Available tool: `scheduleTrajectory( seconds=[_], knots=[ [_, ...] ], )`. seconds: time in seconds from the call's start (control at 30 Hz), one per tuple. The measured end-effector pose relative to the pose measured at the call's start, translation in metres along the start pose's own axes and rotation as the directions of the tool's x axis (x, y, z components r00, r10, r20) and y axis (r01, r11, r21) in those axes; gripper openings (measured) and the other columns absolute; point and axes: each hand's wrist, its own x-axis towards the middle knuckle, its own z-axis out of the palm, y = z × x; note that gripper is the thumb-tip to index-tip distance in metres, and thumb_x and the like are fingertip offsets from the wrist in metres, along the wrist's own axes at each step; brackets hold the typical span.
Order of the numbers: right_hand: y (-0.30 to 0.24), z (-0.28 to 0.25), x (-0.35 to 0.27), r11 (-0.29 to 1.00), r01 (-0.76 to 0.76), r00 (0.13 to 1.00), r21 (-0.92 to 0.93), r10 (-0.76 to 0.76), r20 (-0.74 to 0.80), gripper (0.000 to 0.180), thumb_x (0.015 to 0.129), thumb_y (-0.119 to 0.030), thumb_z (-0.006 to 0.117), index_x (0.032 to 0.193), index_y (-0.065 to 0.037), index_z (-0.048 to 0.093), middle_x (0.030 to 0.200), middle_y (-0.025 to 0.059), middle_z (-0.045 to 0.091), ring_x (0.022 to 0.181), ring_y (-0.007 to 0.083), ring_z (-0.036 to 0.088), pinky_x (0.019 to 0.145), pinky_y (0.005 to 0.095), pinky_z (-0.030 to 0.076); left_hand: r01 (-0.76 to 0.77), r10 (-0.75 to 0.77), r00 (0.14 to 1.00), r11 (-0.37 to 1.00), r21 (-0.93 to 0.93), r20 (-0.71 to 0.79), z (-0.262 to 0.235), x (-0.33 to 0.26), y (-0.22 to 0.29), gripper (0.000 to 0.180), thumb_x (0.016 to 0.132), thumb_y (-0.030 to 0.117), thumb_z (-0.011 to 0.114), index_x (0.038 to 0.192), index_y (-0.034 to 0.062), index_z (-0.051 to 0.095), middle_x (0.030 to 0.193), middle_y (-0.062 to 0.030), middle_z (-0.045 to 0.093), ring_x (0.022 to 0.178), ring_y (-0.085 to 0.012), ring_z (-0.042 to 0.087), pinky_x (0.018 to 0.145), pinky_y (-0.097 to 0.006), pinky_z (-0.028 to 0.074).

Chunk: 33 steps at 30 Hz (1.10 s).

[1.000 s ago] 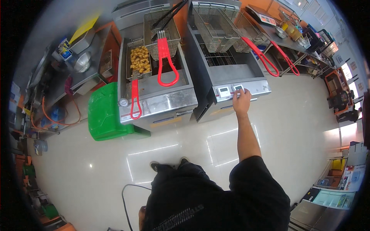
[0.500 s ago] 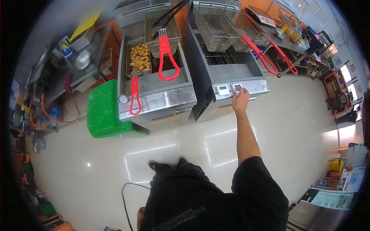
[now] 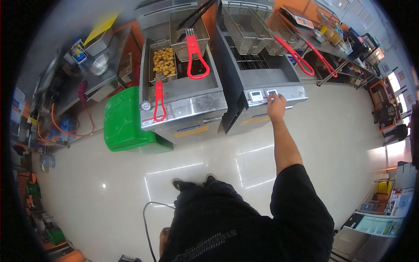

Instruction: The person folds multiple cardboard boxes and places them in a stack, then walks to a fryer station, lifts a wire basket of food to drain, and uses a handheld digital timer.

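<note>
- Glossy pale floor [image 3: 131,183] runs under two steel fryers standing side by side, with counters [image 3: 323,41] stretching off to the right.
- Right hand [image 3: 276,106] is stretched out to the right fryer [image 3: 262,78]; its fingertips touch the small control panel [image 3: 272,93] on the front edge. Fingers look loosely bent, with one or two pressed to the panel, and hold nothing.
- Left hand [image 3: 163,238] hangs low by the dark trousers, near a thin cable [image 3: 146,227]; whether its fingers are spread or curled cannot be told.
- Left fryer [image 3: 183,105] holds a basket [image 3: 162,63] of golden fried pieces, its red handle [image 3: 158,102] lying toward the person.
- A second red-handled basket [image 3: 194,43] sits just beside it.
- Two empty baskets [image 3: 253,22] hang above the right fryer, red handles pointing right.
- Green bin [image 3: 126,120] stands just left of the left fryer.
</note>
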Motion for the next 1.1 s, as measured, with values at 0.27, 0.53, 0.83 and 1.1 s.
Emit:
scheduleTrajectory(
  seconds=[0.27,0.53,0.83,1.1],
  knots=[
    [-0.036,-0.031,-0.027,0.68,-0.073,0.937,0.729,0.297,-0.183,0.069,0.088,0.0,0.07,0.146,0.003,0.032,0.14,0.0185,0.04,0.114,0.0276,0.058,0.085,0.0338,0.056,0.112,-0.112,0.994,0.991,0.072,-0.005,0.012,-0.013,-0.019,0.032,0.097,0.032,0.063,0.11,0.0039,0.068,0.097,-0.015,0.074,0.091,-0.0242,0.071,0.08,-0.037,0.055],
    [-0.133,-0.116,-0.048,-0.638,-0.307,0.881,0.707,0.092,0.465,0.081,0.09,0.01,0.062,0.156,-0.001,0.017,0.127,0.0138,0.056,0.111,0.0263,0.063,0.09,0.0334,0.055,0.142,-0.142,0.99,0.986,0.087,-0.008,0.006,-0.017,-0.012,0.032,0.098,0.032,0.063,0.111,0.0032,0.068,0.097,-0.0147,0.074,0.09,-0.0236,0.07,0.08,-0.037,0.055],
    [-0.217,-0.182,-0.06,-0.491,-0.492,0.854,0.719,-0.113,0.507,0.065,0.094,0.007,0.054,0.147,-0.019,0.027,0.134,0.0191,0.053,0.121,0.0324,0.061,0.094,0.0371,0.057,0.093,-0.094,0.996,0.994,-0.053,0.0,-0.016,-0.005,0.086,0.032,0.099,0.032,0.062,0.112,0.0027,0.067,0.097,-0.0139,0.074,0.089,-0.0219,0.07,0.079,-0.036,0.056],
    [-0.236,-0.191,-0.06,-0.442,-0.427,0.898,0.789,-0.102,0.429,0.063,0.093,0.014,0.045,0.146,-0.017,0.029,0.135,0.0206,0.052,0.118,0.0335,0.062,0.094,0.0371,0.056,0.041,-0.044,0.999,0.996,0.078,0.028,-0.011,0.024,0.005,0.035,0.098,0.035,0.062,0.112,0.0034,0.067,0.1,-0.0165,0.074,0.091,-0.0242,0.071,0.081,-0.037,0.055]
  ],
)
